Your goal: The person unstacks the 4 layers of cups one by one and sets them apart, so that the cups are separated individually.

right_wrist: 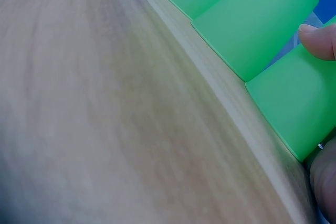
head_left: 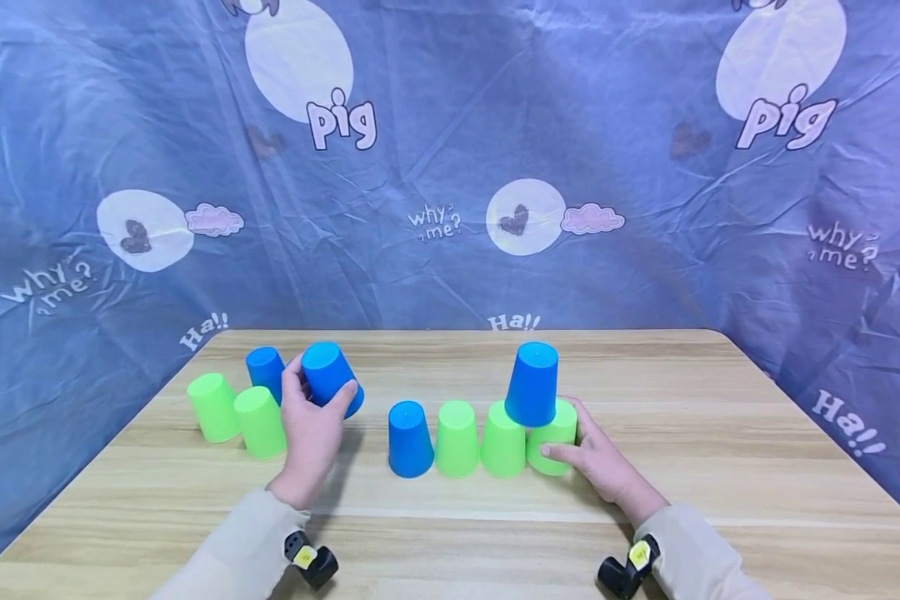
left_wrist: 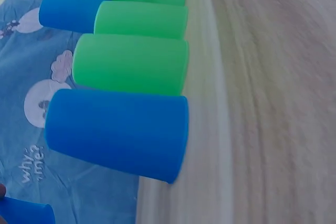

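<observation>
My left hand (head_left: 311, 429) holds a blue cup (head_left: 332, 375), tilted and upside down, above the left part of the table. Fingers curl behind it and the thumb presses its near side. My right hand (head_left: 596, 458) grips the rightmost green cup (head_left: 558, 429), with the thumb across its front. That cup ends an inverted row with another green cup (head_left: 503, 442), a third green cup (head_left: 457, 439) and a blue cup (head_left: 409, 439) at the left end. Another blue cup (head_left: 532, 383) sits upside down on top of the two rightmost green cups, bridging them.
Left of my left hand stand two inverted green cups (head_left: 213, 408) and a blue cup (head_left: 265, 371) partly behind them. All rest on a wooden table (head_left: 450, 542). A printed blue cloth (head_left: 450, 125) hangs behind the table's far edge.
</observation>
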The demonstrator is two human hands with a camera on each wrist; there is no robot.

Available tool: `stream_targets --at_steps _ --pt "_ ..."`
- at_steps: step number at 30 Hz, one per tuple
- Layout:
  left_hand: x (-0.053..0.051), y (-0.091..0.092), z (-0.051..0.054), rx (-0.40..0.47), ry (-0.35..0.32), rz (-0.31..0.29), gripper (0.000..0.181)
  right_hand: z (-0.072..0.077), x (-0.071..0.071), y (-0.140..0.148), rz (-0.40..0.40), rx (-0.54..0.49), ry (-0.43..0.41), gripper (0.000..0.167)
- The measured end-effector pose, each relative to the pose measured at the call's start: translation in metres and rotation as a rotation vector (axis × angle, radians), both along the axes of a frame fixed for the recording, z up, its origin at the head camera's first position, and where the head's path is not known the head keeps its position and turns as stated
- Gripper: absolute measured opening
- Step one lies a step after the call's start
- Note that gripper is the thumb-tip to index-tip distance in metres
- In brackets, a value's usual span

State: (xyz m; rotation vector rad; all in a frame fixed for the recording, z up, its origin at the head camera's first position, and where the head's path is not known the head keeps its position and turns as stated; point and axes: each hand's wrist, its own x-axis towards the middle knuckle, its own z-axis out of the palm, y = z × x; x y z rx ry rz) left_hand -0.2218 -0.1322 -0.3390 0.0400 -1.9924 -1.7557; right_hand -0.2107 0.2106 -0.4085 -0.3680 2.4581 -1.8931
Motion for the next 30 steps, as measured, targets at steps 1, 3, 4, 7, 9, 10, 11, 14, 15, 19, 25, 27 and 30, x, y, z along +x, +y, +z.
stream_targets --at_steps 1,3,4,7,9,10,11,14,15,19,25,27,30 --pt "0.0 -0.001 -0.002 -0.003 -0.013 0.003 0.062 0.0 0.0 0.0 0.0 0.001 -0.001 0.069" --pt "0.0 -0.003 -0.005 -0.009 -0.04 0.005 0.062 -0.001 0.001 0.0 0.002 0.003 0.002 0.069" --pt "0.0 -0.004 -0.006 -0.013 -0.059 0.005 0.063 -0.001 0.001 0.0 0.0 0.003 0.001 0.069" --pt "-0.001 -0.006 -0.011 -0.021 -0.119 -0.009 0.065 0.0 0.001 0.0 -0.008 -0.002 -0.006 0.068" --pt "-0.002 -0.007 -0.013 -0.02 -0.154 -0.018 0.066 0.0 0.001 0.0 -0.009 -0.004 -0.006 0.068" --pt "-0.003 -0.007 -0.014 -0.017 -0.167 -0.021 0.066 0.0 0.001 0.0 -0.013 -0.006 -0.008 0.068" --pt "-0.003 -0.008 -0.016 -0.015 -0.178 -0.023 0.067 0.0 0.001 0.0 -0.008 -0.002 -0.005 0.068" --pt "-0.006 -0.01 -0.019 -0.01 -0.196 -0.015 0.067 0.001 0.001 0.0 -0.002 0.001 -0.002 0.068" --pt "-0.007 -0.011 -0.02 -0.008 -0.2 -0.012 0.067 0.001 0.001 0.0 0.002 0.004 -0.002 0.068" --pt "-0.011 -0.013 -0.025 -0.001 -0.222 -0.003 0.067 0.001 0.001 0.0 0.002 0.006 -0.002 0.068" --pt "-0.014 -0.016 -0.031 0.011 -0.257 0.003 0.066 0.001 0.0 0.0 0.004 -0.004 -0.009 0.07" --pt "-0.015 -0.016 -0.032 0.012 -0.272 -0.001 0.066 0.001 0.0 -0.001 -0.004 -0.008 -0.018 0.07" --pt "-0.015 -0.017 -0.034 0.02 -0.295 -0.011 0.067 0.0 0.0 -0.001 -0.01 -0.013 -0.028 0.07"
